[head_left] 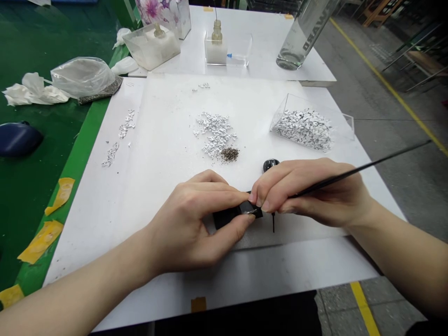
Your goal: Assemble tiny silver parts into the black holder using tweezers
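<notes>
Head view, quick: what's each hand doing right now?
Left hand: closed, pinching a small black piece.
Right hand: closed, holding a thin black rod.

The left forearm (77,294) and right forearm (402,252) are bare and slender; the left hand (185,224) and right hand (308,191) have short, trimmed fingernails.

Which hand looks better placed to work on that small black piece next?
Probably the right hand: it holds a thin black rod and its fingertips sit at the small black piece, while the left hand is busy pinching that piece.
</notes>
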Action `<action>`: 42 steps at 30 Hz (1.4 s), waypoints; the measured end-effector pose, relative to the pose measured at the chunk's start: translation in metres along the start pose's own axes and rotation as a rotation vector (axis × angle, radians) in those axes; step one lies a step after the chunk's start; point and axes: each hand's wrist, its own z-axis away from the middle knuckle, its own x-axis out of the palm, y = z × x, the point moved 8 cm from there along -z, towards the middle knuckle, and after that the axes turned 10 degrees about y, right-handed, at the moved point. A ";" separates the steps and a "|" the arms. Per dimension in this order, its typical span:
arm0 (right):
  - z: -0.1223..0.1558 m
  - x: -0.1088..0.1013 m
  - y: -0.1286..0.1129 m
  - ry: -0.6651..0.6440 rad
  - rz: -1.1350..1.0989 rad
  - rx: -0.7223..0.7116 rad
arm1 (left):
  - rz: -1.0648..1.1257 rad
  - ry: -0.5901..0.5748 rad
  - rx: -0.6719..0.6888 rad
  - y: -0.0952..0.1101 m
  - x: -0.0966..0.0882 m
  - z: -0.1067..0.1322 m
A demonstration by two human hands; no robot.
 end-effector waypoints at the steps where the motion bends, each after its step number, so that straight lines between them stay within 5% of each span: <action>1: 0.000 0.000 0.000 0.000 0.002 0.001 | -0.001 -0.004 -0.006 -0.001 0.000 0.001; 14: 0.004 0.004 -0.021 -0.059 0.208 -0.076 | 0.019 0.007 0.012 0.004 0.002 -0.003; 20: 0.006 0.011 -0.031 0.060 0.314 0.202 | 0.000 0.001 0.018 0.004 0.004 -0.001; 25: 0.008 0.014 -0.035 0.130 0.326 0.283 | 0.005 -0.013 0.022 0.004 0.004 -0.001; 35: 0.002 0.011 -0.022 0.017 0.255 0.056 | 0.030 -0.016 0.000 0.001 0.001 0.001; 39: 0.003 -0.009 -0.008 0.217 0.125 0.056 | 0.033 0.009 -0.013 -0.001 -0.002 0.002; 42: 0.004 -0.031 0.001 0.434 0.228 0.057 | 0.024 0.024 -0.018 -0.002 -0.003 0.001</action>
